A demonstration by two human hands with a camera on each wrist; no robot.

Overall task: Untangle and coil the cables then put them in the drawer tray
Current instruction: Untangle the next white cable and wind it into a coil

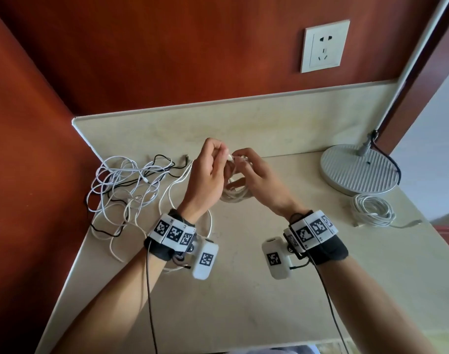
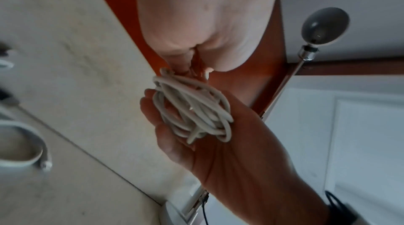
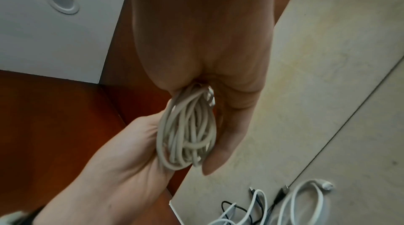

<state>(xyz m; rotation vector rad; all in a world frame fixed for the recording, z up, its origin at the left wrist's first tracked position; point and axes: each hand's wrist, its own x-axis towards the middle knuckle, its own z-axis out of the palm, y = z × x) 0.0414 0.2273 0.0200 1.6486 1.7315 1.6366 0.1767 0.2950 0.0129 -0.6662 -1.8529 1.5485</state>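
White cable coil (image 1: 235, 192) hangs above the countertop (image 1: 244, 290), gripped between both hands: left hand (image 1: 208, 172) pinches its top end, right hand (image 1: 254, 175) curls around the loops; tangled cables (image 1: 126, 182) lie left of the grip

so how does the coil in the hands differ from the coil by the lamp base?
The held coil is up off the counter, gripped by the left hand and right hand; the finished coil lies flat, untouched. The held coil looks tighter; the finished coil trails a loose plug end. Both are white, round-wound.
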